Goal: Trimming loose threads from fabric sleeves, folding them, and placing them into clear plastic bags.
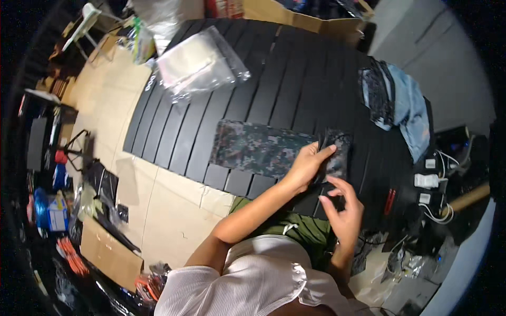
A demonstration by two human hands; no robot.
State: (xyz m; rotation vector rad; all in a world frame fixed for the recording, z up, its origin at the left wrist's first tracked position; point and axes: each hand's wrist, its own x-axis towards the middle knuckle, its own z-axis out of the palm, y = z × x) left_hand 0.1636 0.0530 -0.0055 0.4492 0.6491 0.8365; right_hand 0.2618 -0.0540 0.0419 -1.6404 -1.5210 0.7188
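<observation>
A long flat piece of dark digital-camouflage fabric [253, 150] lies across the black slatted table top. My left hand [310, 164] grips it near its right end, thumb on top, where a black strap or band [322, 139] crosses the cloth. Beyond that band the fabric's end part [338, 150] sticks out to the right. Just below this end is my right hand [343, 209], its thumb and fingers curved and apart, with nothing visible between them. Whether its fingertips touch the fabric's lower edge, I cannot tell.
Clear plastic bags [197, 66] lie at the table's far left. Folded blue jeans [403, 102] rest at its right edge. Red-handled scissors or a similar slim tool [390, 201] lie right of my right hand. White chargers with cables [429, 180] sit farther right. Flattened cardboard [110, 253] is lower left.
</observation>
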